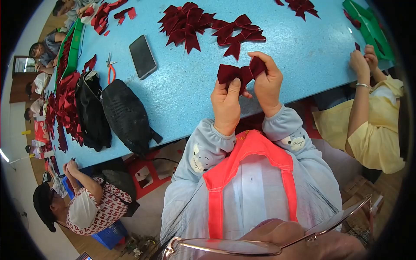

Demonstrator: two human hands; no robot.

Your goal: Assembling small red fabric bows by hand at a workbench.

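A dark red velvet bow (229,73) is held up between my two hands, just above the near edge of the blue table (182,99). My left hand (226,106) pinches its left loop, thumb in front. The fingers of my right hand (268,82) are closed round its right loop. Part of the bow's middle and tails is hidden behind the fingers. Past my hands lie a heap of matching bows (186,24) and a few more bows (238,34) beside it.
On the left are a phone (143,57), orange-handled snips (111,69), two black pouches (125,115) and a pile of red ribbon pieces (69,106). Green trays (368,28) stand at both sides. A co-worker in yellow (375,125) sits at right, another person (93,201) at left.
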